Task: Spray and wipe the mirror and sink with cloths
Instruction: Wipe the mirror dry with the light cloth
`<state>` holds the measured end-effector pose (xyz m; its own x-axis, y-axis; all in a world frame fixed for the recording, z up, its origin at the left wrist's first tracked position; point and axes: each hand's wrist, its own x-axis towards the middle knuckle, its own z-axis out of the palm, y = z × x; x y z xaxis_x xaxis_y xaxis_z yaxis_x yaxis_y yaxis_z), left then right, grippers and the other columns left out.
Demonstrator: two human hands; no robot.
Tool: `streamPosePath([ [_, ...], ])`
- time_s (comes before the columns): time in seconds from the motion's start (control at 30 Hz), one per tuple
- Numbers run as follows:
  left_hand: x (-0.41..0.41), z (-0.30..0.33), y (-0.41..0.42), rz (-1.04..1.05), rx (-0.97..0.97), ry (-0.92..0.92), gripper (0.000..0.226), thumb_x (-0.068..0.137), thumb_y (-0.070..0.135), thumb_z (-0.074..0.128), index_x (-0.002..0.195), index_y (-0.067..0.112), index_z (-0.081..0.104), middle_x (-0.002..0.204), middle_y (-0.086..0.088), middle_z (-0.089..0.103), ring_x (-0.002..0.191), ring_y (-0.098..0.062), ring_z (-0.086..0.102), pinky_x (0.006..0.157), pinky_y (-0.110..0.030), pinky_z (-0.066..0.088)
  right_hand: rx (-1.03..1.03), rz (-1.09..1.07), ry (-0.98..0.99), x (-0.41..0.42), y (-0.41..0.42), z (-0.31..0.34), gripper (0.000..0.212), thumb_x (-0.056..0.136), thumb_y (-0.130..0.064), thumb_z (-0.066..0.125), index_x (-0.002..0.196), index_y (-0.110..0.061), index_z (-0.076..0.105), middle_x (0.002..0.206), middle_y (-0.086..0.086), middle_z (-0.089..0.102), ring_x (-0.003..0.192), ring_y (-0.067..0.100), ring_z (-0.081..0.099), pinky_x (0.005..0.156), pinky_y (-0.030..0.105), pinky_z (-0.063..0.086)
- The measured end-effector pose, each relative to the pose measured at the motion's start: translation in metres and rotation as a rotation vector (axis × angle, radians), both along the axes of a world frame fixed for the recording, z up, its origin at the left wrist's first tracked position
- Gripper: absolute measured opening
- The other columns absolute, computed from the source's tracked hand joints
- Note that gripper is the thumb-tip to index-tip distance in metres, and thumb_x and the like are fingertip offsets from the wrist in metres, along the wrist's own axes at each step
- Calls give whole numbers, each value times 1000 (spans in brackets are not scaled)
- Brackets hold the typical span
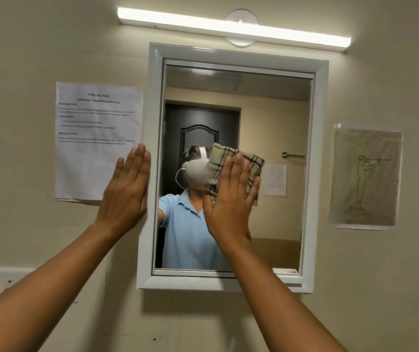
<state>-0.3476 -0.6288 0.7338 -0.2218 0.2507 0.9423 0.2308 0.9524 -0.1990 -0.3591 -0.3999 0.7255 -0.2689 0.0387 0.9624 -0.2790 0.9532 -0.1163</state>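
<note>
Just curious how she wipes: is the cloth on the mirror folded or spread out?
Folded. The cloth shows stacked layers under the flat right hand, pressed against the mirror.

Cloth on mirror, paper sheet left.

White printed paper sheet left of the mirror: carried a bold centred heading and several paragraphs of print, all too blurred to read.
Plastic-sleeved brownish sheet right of the mirror: showed a line drawing of a standing figure; no words could be read.
Small white notice reflected in the mirror: print was illegible.
</note>
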Motion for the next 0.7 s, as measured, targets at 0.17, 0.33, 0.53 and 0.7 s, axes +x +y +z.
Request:
streamPosePath([
  [0.17,-2,-5,-1,-27,10,-14,68,94,8,36,156,3,9,165,-16,6,154,-27,6,123,-49,15,166,49,5,5,-68,32,84,92,-47,42,156,-10,1,164,13,-5,150,28,-11,119,57,3],
  [0.33,-3,-11,-1,-60,45,-26,66,96,14,34,156,2,10,165,-16,5,154,-27,5,124,-49,13,237,36,-20,9,-84,19,81,94,-45,38,155,-9,-1,164,12,-7,150,26,-12,119,56,4],
  [0.53,-1,-24,-1,-53,23,-36,69,100,28,32,156,1,4,165,-17,-1,154,-29,2,124,-50,10,393,104,-34,14,-68,-45,76,94,-37,40,156,-9,6,164,11,-3,151,25,-9,121,54,3],
  [0.7,1,-30,3,-50,27,-21,66,96,18,26,156,3,2,165,-17,-2,154,-29,1,123,-52,10,576,73,-24,6,-16,-65,78,94,-44,46,156,-11,11,164,8,4,151,22,-3,120,53,11],
])
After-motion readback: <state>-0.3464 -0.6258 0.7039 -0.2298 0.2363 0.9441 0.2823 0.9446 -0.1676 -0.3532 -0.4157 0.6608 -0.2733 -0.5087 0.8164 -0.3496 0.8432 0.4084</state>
